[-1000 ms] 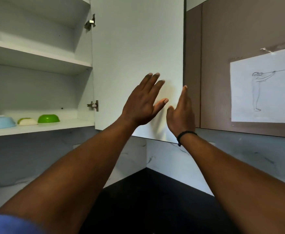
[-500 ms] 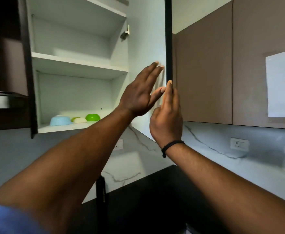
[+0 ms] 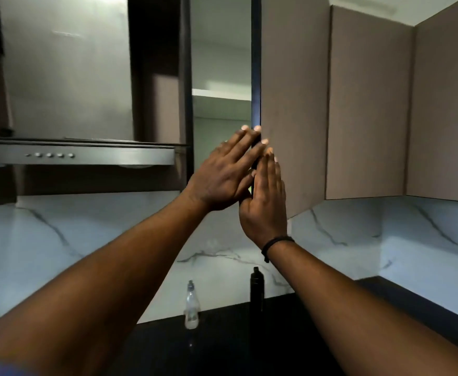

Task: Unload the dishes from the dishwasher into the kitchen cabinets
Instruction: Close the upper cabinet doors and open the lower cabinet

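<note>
Below my wrists, a clear bottle [image 3: 191, 308] and a dark bottle [image 3: 256, 289] stood on the black counter [image 3: 222, 346]. To shut it well, I judged, push evenly near the free edge and pull my fingers clear of the gap. My left hand [image 3: 223, 176] was flat and open, fingertips on the cabinet door [image 3: 293, 104] edge; my right hand [image 3: 265, 202], also flat, pressed its outer face. Neither held anything. Beyond them, white shelves [image 3: 221, 93] showed through the narrow opening; no dishes visible. Left of my hands hung the range hood [image 3: 86, 156].
</note>
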